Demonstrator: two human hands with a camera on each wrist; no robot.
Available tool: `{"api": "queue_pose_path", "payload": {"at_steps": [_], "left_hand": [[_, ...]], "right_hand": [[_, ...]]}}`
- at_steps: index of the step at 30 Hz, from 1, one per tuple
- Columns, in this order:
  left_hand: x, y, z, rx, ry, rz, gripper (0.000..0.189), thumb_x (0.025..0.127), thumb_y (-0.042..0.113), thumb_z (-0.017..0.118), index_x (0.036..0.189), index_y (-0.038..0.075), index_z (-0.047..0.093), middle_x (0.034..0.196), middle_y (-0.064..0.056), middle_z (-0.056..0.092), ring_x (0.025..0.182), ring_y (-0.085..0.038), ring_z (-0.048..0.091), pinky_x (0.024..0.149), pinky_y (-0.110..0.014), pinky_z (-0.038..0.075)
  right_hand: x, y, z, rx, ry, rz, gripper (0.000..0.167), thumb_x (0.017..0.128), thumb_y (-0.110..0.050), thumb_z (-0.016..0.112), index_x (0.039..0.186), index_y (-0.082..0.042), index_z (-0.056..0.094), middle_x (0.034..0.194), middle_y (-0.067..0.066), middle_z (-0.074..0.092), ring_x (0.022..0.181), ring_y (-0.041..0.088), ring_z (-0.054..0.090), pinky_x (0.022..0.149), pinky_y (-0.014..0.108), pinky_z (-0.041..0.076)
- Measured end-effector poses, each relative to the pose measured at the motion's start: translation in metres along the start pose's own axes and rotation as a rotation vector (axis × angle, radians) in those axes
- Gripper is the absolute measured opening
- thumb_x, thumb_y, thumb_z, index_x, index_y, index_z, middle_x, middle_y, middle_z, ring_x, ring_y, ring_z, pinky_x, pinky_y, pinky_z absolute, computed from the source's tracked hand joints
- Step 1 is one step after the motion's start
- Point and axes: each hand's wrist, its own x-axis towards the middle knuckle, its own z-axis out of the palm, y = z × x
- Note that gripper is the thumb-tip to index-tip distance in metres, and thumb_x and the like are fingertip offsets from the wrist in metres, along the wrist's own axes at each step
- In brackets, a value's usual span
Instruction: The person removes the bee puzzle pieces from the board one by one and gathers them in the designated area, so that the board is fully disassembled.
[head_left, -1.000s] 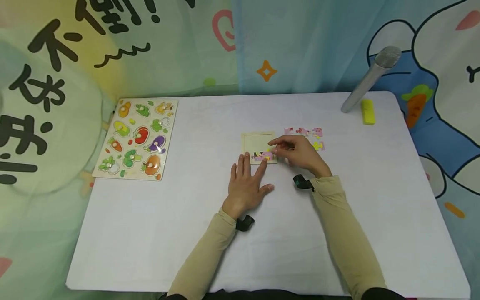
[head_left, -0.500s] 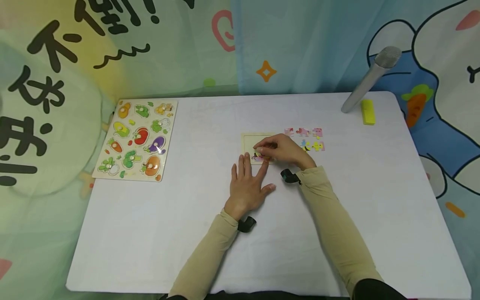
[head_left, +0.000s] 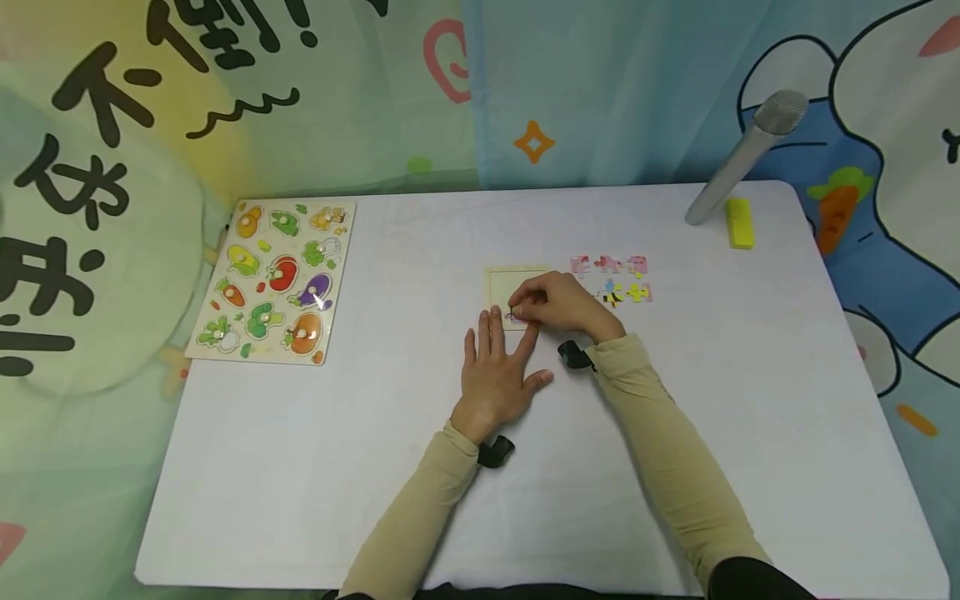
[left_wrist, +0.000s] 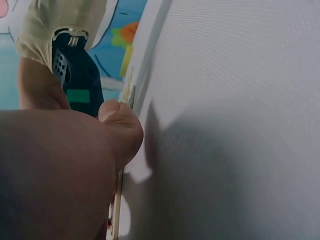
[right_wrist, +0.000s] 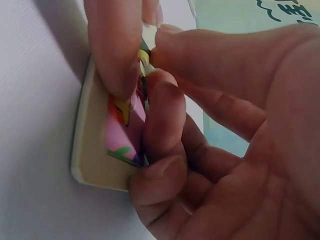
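Note:
A small pale puzzle tray (head_left: 498,285) lies near the middle of the table. My left hand (head_left: 491,379) lies flat with fingers spread, fingertips on the tray's near edge. From the right, my right hand (head_left: 570,307) reaches over the tray, pinching a small puzzle piece (right_wrist: 144,56) between thumb and finger; yellow shows on it, and most is hidden by the fingers. Beneath those fingers, pink printed pieces (right_wrist: 118,136) lie in the tray's near part. The left wrist view shows mainly the left thumb (left_wrist: 122,135) over the white cloth.
Loose pink and yellow pieces (head_left: 609,265) lie in two rows right of the tray. A vegetable puzzle board (head_left: 262,321) sits at the back left. At the back right are a grey microphone (head_left: 742,162) and a yellow block (head_left: 739,223).
My right hand has moved left from the tray's right edge to over its lower part, then settled there. Yellow and blue pieces came into view behind it. The left hand has barely moved.

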Motion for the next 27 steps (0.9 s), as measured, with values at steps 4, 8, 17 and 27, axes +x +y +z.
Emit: {"api": "queue_pose_path", "payload": {"at_steps": [4, 8, 17, 27], "left_hand": [[0.0001, -0.0007, 0.0001, -0.007, -0.016, -0.002, 0.079, 0.104, 0.07, 0.041, 0.171, 0.038, 0.013, 0.176, -0.027, -0.004, 0.166, -0.041, -0.004, 0.132, -0.059, 0.008], [-0.0012, -0.0005, -0.0012, -0.006, -0.016, -0.005, 0.079, 0.104, 0.07, 0.041, 0.171, 0.038, 0.014, 0.177, -0.027, -0.004, 0.166, -0.041, -0.004, 0.133, -0.059, 0.008], [-0.0026, 0.0002, -0.004, -0.005, -0.022, -0.012, 0.078, 0.105, 0.069, 0.041, 0.171, 0.038, 0.014, 0.177, -0.026, -0.005, 0.166, -0.04, -0.004, 0.133, -0.058, 0.007], [-0.0007, -0.0012, -0.0017, -0.014, -0.02, -0.003, 0.078, 0.104, 0.069, 0.043, 0.171, 0.037, 0.018, 0.177, -0.026, -0.005, 0.166, -0.041, -0.004, 0.133, -0.059, 0.008]], "right_hand": [[0.0013, -0.0012, 0.0012, -0.03, 0.002, -0.011, 0.019, 0.097, -0.013, 0.076, 0.113, -0.004, 0.079, 0.101, 0.012, 0.077, 0.086, 0.022, 0.067, 0.081, 0.036, 0.052], [0.0016, -0.0014, 0.0015, -0.041, -0.004, -0.01, 0.021, 0.096, -0.013, 0.078, 0.115, -0.003, 0.077, 0.11, 0.014, 0.074, 0.094, 0.028, 0.068, 0.088, 0.043, 0.053], [0.0025, -0.0029, 0.004, 0.007, 0.024, 0.003, 0.014, 0.097, -0.004, 0.074, 0.111, -0.002, 0.074, 0.102, 0.013, 0.073, 0.086, 0.024, 0.067, 0.079, 0.034, 0.051], [-0.0039, 0.0041, -0.0003, 0.084, 0.161, -0.005, 0.03, 0.101, -0.005, 0.061, 0.129, -0.009, 0.07, 0.1, 0.012, 0.074, 0.08, 0.022, 0.068, 0.076, 0.036, 0.052]]}}
